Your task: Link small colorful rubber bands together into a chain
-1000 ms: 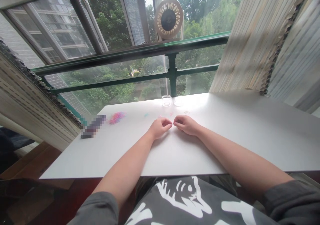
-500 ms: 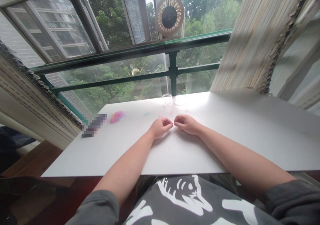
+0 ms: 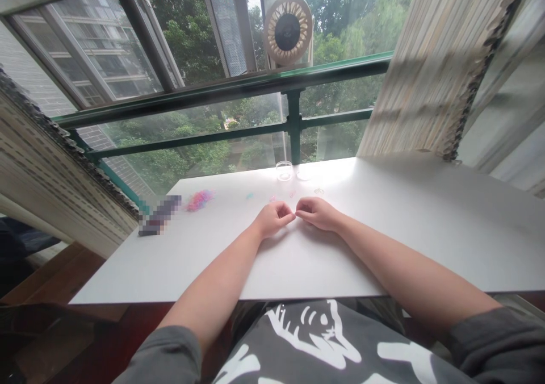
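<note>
My left hand [image 3: 275,218] and my right hand [image 3: 317,212] meet fingertip to fingertip above the white table [image 3: 204,270]. Both are closed in a pinch, and whatever they hold is too small to make out. Just beyond the left hand lie small pink pieces [image 3: 273,198], with another thin pink piece [image 3: 292,193] between the hands. A pale yellowish loop-like piece [image 3: 319,191] rests past my right hand. Farther left are a small teal piece [image 3: 250,195] and a pile of tiny pink, orange and purple pieces [image 3: 200,200].
A clear round container [image 3: 284,171] stands at the table's back edge, beside a faint clear round piece [image 3: 304,172]. At the left edge lies a dark blurred-out object [image 3: 160,216]. Behind are a green railing [image 3: 293,120], a white fan [image 3: 288,29] and curtains [image 3: 417,71].
Almost nothing differs. Both hands keep their pinch, and the fingertips stay together with only a very slight shift.
</note>
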The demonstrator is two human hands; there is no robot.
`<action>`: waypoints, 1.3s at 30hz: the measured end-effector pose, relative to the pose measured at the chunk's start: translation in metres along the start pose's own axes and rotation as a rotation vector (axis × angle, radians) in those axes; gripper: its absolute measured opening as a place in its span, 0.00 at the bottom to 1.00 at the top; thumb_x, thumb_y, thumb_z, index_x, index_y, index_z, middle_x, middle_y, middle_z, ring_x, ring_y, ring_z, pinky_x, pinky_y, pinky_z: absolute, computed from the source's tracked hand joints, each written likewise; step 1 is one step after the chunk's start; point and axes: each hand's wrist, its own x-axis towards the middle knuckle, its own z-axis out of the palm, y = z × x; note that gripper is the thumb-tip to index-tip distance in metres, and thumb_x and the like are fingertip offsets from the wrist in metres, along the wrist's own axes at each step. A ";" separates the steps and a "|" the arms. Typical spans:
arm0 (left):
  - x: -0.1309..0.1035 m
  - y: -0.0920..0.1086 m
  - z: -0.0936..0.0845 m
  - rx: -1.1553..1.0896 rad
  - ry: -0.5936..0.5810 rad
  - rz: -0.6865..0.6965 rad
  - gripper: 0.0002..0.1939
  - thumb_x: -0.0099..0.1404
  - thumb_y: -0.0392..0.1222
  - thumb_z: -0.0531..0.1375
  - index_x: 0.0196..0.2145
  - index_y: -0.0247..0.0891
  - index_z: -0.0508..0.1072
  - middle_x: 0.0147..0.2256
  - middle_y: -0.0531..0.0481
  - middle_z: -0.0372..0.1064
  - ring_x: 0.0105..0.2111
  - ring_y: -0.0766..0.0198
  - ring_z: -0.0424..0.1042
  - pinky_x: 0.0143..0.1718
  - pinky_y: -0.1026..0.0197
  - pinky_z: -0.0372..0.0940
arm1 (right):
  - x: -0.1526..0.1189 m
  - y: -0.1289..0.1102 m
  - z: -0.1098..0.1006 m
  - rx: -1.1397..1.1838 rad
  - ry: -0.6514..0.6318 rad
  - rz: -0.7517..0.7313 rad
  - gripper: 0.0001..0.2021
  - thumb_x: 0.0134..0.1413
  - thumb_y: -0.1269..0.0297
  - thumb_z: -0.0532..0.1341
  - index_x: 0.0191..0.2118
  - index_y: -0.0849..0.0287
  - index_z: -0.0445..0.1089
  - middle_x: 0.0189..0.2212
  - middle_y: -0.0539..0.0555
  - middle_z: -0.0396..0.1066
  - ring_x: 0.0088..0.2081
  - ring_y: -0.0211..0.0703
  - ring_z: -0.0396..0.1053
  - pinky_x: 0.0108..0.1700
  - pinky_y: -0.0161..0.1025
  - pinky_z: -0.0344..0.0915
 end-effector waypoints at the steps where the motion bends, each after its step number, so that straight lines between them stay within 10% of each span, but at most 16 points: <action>1: 0.000 0.000 0.000 -0.004 -0.001 -0.001 0.14 0.52 0.50 0.57 0.25 0.34 0.66 0.21 0.54 0.62 0.21 0.71 0.58 0.22 0.67 0.55 | 0.000 0.000 0.000 -0.002 -0.001 -0.002 0.07 0.45 0.64 0.54 0.26 0.62 0.64 0.17 0.47 0.61 0.20 0.32 0.55 0.24 0.31 0.53; 39: 0.000 0.003 -0.002 0.010 -0.030 0.010 0.12 0.54 0.48 0.55 0.26 0.34 0.68 0.21 0.54 0.61 0.21 0.71 0.57 0.24 0.67 0.55 | 0.000 0.001 0.001 0.060 -0.050 0.068 0.11 0.47 0.59 0.52 0.24 0.61 0.63 0.16 0.47 0.62 0.19 0.32 0.56 0.24 0.32 0.55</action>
